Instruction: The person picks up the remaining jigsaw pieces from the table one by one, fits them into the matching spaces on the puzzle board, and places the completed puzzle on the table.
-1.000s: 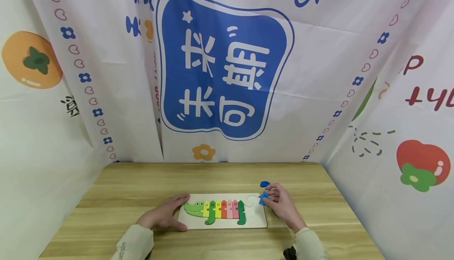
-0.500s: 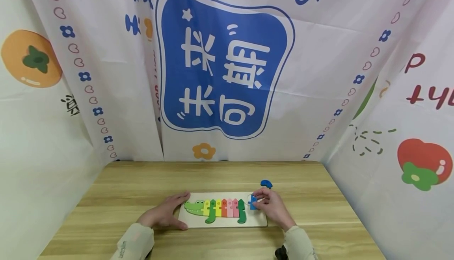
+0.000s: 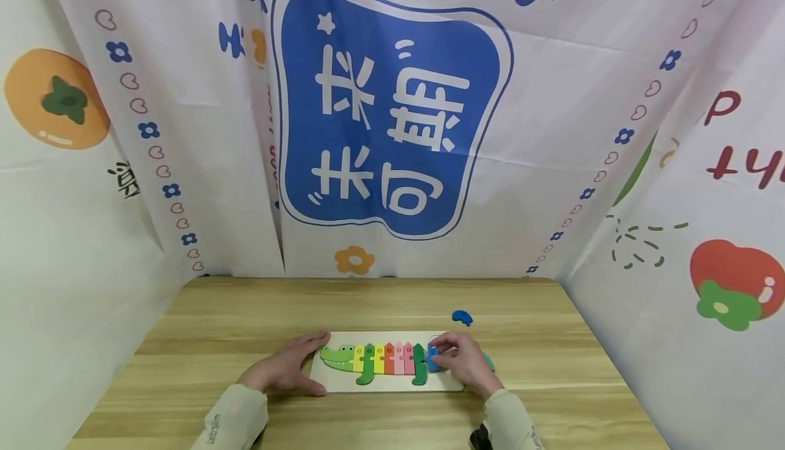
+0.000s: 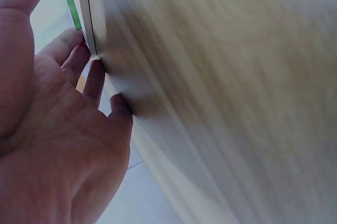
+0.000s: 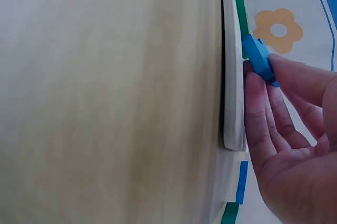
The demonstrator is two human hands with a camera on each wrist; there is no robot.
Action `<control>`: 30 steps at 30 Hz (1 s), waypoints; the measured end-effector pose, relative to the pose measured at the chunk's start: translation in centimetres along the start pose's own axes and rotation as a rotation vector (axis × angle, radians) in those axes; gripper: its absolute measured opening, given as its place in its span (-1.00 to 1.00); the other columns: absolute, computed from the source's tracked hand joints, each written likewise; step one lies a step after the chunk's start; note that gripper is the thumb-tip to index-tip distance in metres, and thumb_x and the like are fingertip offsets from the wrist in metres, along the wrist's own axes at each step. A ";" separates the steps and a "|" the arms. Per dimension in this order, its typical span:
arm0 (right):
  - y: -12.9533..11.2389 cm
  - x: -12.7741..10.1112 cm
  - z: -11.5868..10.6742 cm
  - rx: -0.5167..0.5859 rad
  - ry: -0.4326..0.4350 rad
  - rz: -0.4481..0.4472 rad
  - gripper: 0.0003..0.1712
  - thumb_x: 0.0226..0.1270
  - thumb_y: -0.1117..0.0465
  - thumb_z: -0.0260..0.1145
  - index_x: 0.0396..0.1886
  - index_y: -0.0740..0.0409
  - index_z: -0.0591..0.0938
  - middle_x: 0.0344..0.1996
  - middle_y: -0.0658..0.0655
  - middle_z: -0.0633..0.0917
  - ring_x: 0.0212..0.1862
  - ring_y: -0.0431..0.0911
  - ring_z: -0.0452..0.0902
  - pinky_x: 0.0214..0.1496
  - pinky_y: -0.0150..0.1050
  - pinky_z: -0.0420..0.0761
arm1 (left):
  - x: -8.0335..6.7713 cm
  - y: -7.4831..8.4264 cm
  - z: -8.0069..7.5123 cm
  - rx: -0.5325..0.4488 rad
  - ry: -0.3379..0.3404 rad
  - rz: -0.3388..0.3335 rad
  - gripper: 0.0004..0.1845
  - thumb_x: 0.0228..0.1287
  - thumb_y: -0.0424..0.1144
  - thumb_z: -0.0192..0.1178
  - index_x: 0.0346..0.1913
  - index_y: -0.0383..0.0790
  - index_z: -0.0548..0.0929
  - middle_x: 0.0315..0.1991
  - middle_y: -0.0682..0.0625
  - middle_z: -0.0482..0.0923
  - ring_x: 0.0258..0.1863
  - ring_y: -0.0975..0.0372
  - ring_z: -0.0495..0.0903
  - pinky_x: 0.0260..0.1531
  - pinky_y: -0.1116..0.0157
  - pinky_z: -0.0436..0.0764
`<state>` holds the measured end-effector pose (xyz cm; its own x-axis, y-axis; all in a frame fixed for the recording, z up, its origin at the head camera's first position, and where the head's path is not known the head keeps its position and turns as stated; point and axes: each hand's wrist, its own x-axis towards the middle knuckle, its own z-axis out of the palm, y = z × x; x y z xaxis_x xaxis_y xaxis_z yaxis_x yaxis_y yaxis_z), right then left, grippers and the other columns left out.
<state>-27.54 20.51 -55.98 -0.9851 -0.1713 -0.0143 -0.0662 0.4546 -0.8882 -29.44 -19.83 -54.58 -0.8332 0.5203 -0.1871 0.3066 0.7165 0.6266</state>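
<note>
A pale wooden puzzle board (image 3: 392, 384) lies on the table with a crocodile of green, yellow, orange and pink pieces (image 3: 374, 359) set in it. My right hand (image 3: 464, 361) pinches a blue puzzle piece (image 3: 433, 358) and holds it tilted on the board, just right of the dark green piece (image 3: 420, 361). In the right wrist view the blue puzzle piece (image 5: 258, 55) sits edge-on against the board (image 5: 234, 103) between my fingertips (image 5: 255, 84). My left hand (image 3: 287, 367) lies flat on the table, its fingers (image 4: 95, 76) touching the board's left edge (image 4: 87, 18).
A second blue piece (image 3: 462, 316) lies loose on the wooden table (image 3: 233, 320) behind the board. A teal piece (image 3: 489, 361) shows just right of my right hand. Printed cloth (image 3: 392, 109) hangs close on the three far sides.
My right hand carried the blue piece left from beside the board onto it and lowered it next to the dark green piece. The left hand stayed where it was.
</note>
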 end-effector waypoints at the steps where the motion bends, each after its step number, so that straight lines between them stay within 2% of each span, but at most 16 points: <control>1: 0.1 0.1 0.1 -0.003 0.000 -0.002 -0.76 0.31 0.40 0.45 -0.05 0.17 0.74 -0.18 0.10 0.73 -0.21 -0.10 0.68 -0.17 -0.23 0.73 | 0.0 0.1 0.0 -0.002 0.000 -0.002 0.18 0.00 0.07 0.62 0.61 -0.26 0.20 0.65 -0.26 0.05 0.58 -0.35 0.01 0.45 -0.41 0.13; 11: -0.5 0.2 0.3 -0.149 0.009 -0.009 -0.79 0.28 0.32 0.51 -0.09 0.09 0.80 -0.22 0.03 0.73 -0.22 -0.13 0.58 -0.19 -0.26 0.63 | 0.2 -0.2 0.0 0.009 -0.003 -0.005 0.17 0.01 0.07 0.62 0.61 -0.25 0.22 0.65 -0.25 0.06 0.58 -0.32 0.02 0.46 -0.37 0.14; 24: -1.3 -0.1 0.8 -0.236 0.044 0.009 -0.84 0.28 0.31 0.52 -0.15 0.09 0.83 -0.26 0.02 0.71 -0.25 -0.14 0.55 -0.21 -0.27 0.61 | 0.2 -0.2 -0.1 0.016 0.000 0.001 0.17 0.01 0.07 0.62 0.61 -0.26 0.22 0.64 -0.26 0.07 0.58 -0.33 0.03 0.46 -0.37 0.14; 30: -1.2 0.0 1.0 -0.268 0.045 -0.016 -0.86 0.25 0.31 0.54 -0.19 0.13 0.84 -0.31 0.01 0.70 -0.27 -0.16 0.54 -0.23 -0.29 0.61 | 0.1 -0.2 -0.1 0.010 -0.004 0.015 0.17 0.01 0.08 0.61 0.61 -0.27 0.21 0.64 -0.29 0.06 0.57 -0.35 0.03 0.45 -0.39 0.13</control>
<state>-27.27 19.08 -55.33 -0.9893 -0.1440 0.0247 -0.1156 0.6683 -0.7348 -29.60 -19.96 -54.66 -0.8269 0.5324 -0.1810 0.3232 0.7134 0.6217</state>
